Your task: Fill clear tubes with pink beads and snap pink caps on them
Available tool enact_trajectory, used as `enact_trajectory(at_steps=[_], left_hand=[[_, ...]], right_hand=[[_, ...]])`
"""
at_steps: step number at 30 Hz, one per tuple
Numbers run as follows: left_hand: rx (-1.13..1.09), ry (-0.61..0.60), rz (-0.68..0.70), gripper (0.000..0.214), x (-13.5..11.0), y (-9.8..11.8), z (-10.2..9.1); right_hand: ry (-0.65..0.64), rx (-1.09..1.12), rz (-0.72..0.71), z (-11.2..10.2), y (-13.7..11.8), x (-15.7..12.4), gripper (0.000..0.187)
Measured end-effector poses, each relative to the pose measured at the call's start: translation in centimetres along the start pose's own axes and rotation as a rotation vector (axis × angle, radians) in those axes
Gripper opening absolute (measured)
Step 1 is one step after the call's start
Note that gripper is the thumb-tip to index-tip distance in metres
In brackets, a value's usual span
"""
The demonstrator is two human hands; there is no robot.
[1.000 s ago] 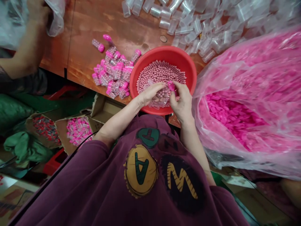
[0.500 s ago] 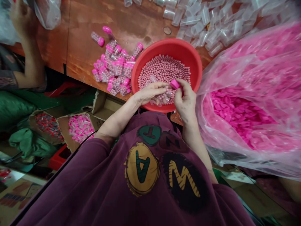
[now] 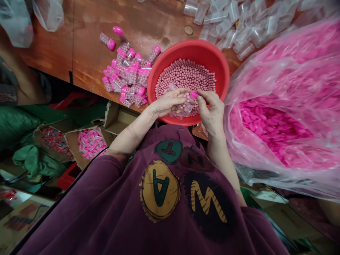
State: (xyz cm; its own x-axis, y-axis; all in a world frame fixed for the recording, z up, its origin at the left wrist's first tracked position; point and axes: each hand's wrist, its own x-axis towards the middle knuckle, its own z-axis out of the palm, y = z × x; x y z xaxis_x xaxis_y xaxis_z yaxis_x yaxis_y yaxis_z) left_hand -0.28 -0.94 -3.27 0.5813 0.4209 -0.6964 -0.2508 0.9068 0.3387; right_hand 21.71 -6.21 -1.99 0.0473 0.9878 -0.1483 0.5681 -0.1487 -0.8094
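Observation:
Over the near side of a red bowl [image 3: 221, 76], both hands meet. My left hand [image 3: 168, 102] is closed around a small clear container [image 3: 185, 102] with pink beads in it; the fingers partly cover it. Between the fingertips of my right hand [image 3: 211, 106] is a bright pink cap [image 3: 193, 94], right at the container's mouth. Whether the cap is seated cannot be made out. Pink beads [image 3: 186, 76] fill the bowl's bottom, with a few clear containers lying on them under my left hand.
Left of the bowl lies a pile of pink-capped containers [image 3: 130, 76]. Clear empty containers [image 3: 233, 24] spread at the back right. A large plastic bag of pink caps [image 3: 273, 131] stands at right. Cardboard boxes [image 3: 91, 141] sit below left. Another person's arm [image 3: 23, 78] is at far left.
My right hand has brought the pink cap left and onto the mouth of the container in my left hand. At far left, the other person's hand has moved away from the plastic bag.

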Motion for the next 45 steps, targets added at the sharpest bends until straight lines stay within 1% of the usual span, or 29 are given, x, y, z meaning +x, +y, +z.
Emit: enact_trajectory(at_steps=[3,5,8,10,13,15,18,21,25,29,32,35,38,40,42,45], left_hand=[[0.007,0.002,-0.029,0.024,0.0,0.3,0.0],[0.024,-0.006,-0.040,0.018,-0.1,0.5,0.2],[0.031,-0.019,-0.043,0.017,-0.1,0.6,0.5],[0.031,-0.015,-0.050,0.018,-0.2,0.4,0.7],[0.032,0.026,-0.068,0.020,-0.2,0.0,1.0],[0.023,0.057,-0.067,0.019,0.0,-0.2,1.1],[-0.002,0.094,-0.023,0.015,0.3,-0.5,1.4],[0.001,0.122,0.033,0.019,0.6,-0.7,1.6],[0.016,0.129,0.090,0.029,0.7,-1.2,2.0],[0.017,0.150,0.173,0.023,0.6,-1.8,2.5],[0.034,0.144,0.216,0.016,0.4,-2.0,2.8],[0.086,0.144,0.241,0.014,0.2,-1.9,3.1],[0.115,0.129,0.275,0.013,0.1,-1.7,3.2],[0.101,0.104,0.278,0.015,0.0,-1.8,3.1],[0.069,0.091,0.249,0.017,0.1,-2.0,3.0],[0.014,0.118,0.205,0.019,0.2,-2.3,2.9]], right_hand=[[0.027,0.013,0.056,0.2,0.0,0.0,0.032],[0.008,0.011,0.066,0.4,-0.2,0.0,0.030],[-0.031,0.001,0.033,0.6,-0.1,0.1,0.031],[-0.032,-0.047,-0.007,0.4,0.2,0.1,0.032],[0.023,-0.158,-0.060,0.0,0.6,0.1,0.032],[0.073,-0.147,-0.069,0.0,0.5,0.2,0.034],[0.086,-0.014,-0.023,0.3,-0.2,0.1,0.037],[0.054,0.047,0.026,0.8,-0.9,0.0,0.035],[0.077,0.063,-0.015,1.0,-1.5,-0.2,0.031],[0.093,0.057,-0.062,0.4,-2.1,-0.2,0.031],[0.048,0.004,-0.102,-0.2,-2.5,-0.2,0.029],[0.001,-0.072,-0.061,-0.7,-2.3,-0.4,0.035],[0.015,-0.064,-0.029,-0.9,-1.7,-0.7,0.037],[0.031,-0.026,-0.034,-0.7,-1.4,-0.9,0.037],[0.043,-0.015,-0.033,-0.5,-1.3,-1.2,0.036],[0.052,-0.060,-0.028,-0.1,-1.4,-1.3,0.035]])
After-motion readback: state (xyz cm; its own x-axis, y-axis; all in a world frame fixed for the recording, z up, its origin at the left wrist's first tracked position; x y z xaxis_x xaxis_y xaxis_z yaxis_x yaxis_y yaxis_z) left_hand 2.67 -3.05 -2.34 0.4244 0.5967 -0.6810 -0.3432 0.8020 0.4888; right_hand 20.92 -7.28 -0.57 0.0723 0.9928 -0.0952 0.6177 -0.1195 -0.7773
